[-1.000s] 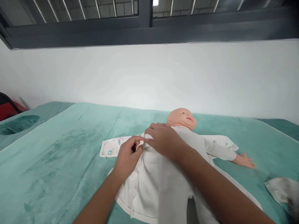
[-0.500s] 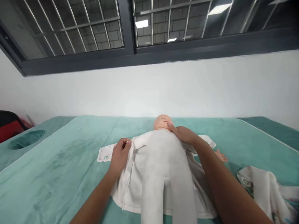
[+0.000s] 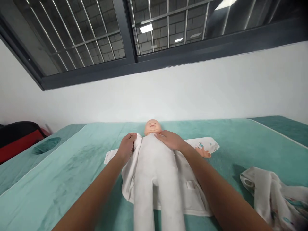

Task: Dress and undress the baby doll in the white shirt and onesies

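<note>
A baby doll (image 3: 153, 125) lies face up, its head toward the wall and its white cloth body and legs toward me. Beneath it is spread a white baby jacket (image 3: 194, 195), with patterned sleeve ends (image 3: 211, 145) sticking out on both sides. My left hand (image 3: 127, 146) pinches the jacket's edge beside the doll's shoulder, on the left. My right hand (image 3: 169, 139) lies flat on the doll's upper chest, fingers stretched just below its chin. One doll hand (image 3: 203, 152) rests over the right sleeve; the other is hidden.
A crumpled white printed garment (image 3: 269, 189) lies at the right on the green-covered bed (image 3: 72, 166). The cover sinks into a round hollow (image 3: 47, 146) at the left, near a black and red object (image 3: 21, 141). A white wall and a barred window stand behind.
My left hand has brought the jacket's edge up and in against the doll's shoulder. My right hand has slid from the doll's chin down to its chest. The view has shifted and tilted.
</note>
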A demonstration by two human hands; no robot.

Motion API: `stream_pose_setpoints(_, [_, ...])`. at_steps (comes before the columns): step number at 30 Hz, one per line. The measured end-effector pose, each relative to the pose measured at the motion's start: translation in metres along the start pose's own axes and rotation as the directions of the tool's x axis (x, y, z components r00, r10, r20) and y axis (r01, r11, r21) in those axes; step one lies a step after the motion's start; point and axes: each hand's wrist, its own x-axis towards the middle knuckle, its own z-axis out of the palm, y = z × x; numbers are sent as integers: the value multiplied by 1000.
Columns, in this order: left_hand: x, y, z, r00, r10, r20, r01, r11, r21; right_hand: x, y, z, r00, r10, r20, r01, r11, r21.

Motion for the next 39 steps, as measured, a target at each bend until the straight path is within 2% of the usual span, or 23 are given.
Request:
stream_pose_setpoints(3, [-6, 25, 2, 997, -10, 73, 11, 1000, -21, 2, 5, 3, 999, -34, -10, 34, 999, 32])
stream_pose_setpoints(5, [-19, 51, 2, 981, -34, 190, 36, 999, -8, 2, 5, 4, 999, -42, -9, 42, 999, 30])
stream_pose_setpoints(6, [-27, 66, 1, 959, -51, 277, 52, 999, 3, 2, 5, 4, 999, -47, 0, 47, 998, 31])
stream_pose_setpoints(7, [-35, 80, -1, 890, -79, 450, 79, 997, 19, 1, 4, 4, 998, -54, 11, 54, 998, 35])
stream_pose_setpoints(8, [-43, 92, -3, 825, -90, 558, 86, 996, 33, 1, 4, 4, 998, -62, 21, 61, 997, 43])
stream_pose_setpoints(9, [-49, 102, -5, 799, -67, 598, 75, 997, 12, 1, 4, 4, 998, -62, 22, 61, 997, 51])
stream_pose_setpoints(10, [-54, 108, -8, 797, -27, 603, 69, 997, -46, 1, 4, 5, 998, -54, 15, 53, 997, 58])
stream_pose_setpoints(11, [-56, 111, -11, 821, 19, 571, 55, 992, -113, 1, 4, 5, 999, -39, 3, 39, 997, 63])
stream_pose_setpoints(13, [-57, 104, -18, 895, 74, 441, 18, 979, -203, 1, 6, 5, 1000, -12, -14, 13, 998, 64])
stream_pose_setpoints(14, [-57, 95, -22, 925, 65, 373, 6, 983, -184, 2, 7, 5, 1000, -6, -15, 7, 998, 63])
stream_pose_setpoints(16, [-59, 73, -30, 957, 0, 289, -1, 1000, 3, 2, 10, 5, 1000, 0, -7, 0, 998, 59])
stream_pose_setpoints(19, [-75, 43, -40, 951, -36, 308, -85, 925, 370, 1, 14, 3, 997, 63, -34, -63, 998, -5])
stream_pose_setpoints(22, [-105, 38, -40, 929, 1, 370, -195, 850, 488, -3, 19, 1, 989, 115, -93, -123, 988, -88])
stream_pose_setpoints(24, [-125, 49, -33, 898, -9, 440, -203, 878, 433, -9, 24, -2, 984, 133, -121, -146, 984, -104])
stream_pose_setpoints(27, [-141, 70, -16, 768, -34, 639, -145, 963, 226, -26, 39, -15, 970, 186, -158, -203, 974, -99])
stream_pose_setpoints(28, [-141, 73, -10, 749, -4, 663, -148, 974, 173, -33, 47, -21, 963, 211, -169, -228, 970, -89])
stream_pose_setpoints(29, [-138, 74, -4, 758, 47, 650, -188, 971, 149, -41, 55, -28, 955, 236, -177, -253, 965, -75])
stream_pose_setpoints(30, [-133, 71, 2, 789, 125, 602, -270, 950, 158, -49, 64, -35, 948, 262, -183, -277, 959, -57])
stream_pose_setpoints(31, [-125, 65, 7, 822, 214, 527, -369, 906, 208, -56, 73, -42, 940, 288, -185, -299, 954, -34])
stream_pose_setpoints(32, [-117, 58, 13, 821, 304, 483, -471, 839, 272, -62, 81, -48, 932, 311, -186, -318, 948, -6])
stream_pose_setpoints(34, [-102, 41, 24, 753, 404, 519, -622, 693, 364, -70, 95, -54, 918, 350, -189, -345, 937, 59])
stream_pose_setpoints(36, [-91, 30, 36, 686, 428, 588, -710, 572, 411, -72, 104, -52, 905, 381, -191, -359, 923, 139])
stream_pose_setpoints(39, [-79, 32, 54, 641, 434, 633, -760, 475, 444, -67, 110, -42, 885, 427, -183, -363, 881, 303])
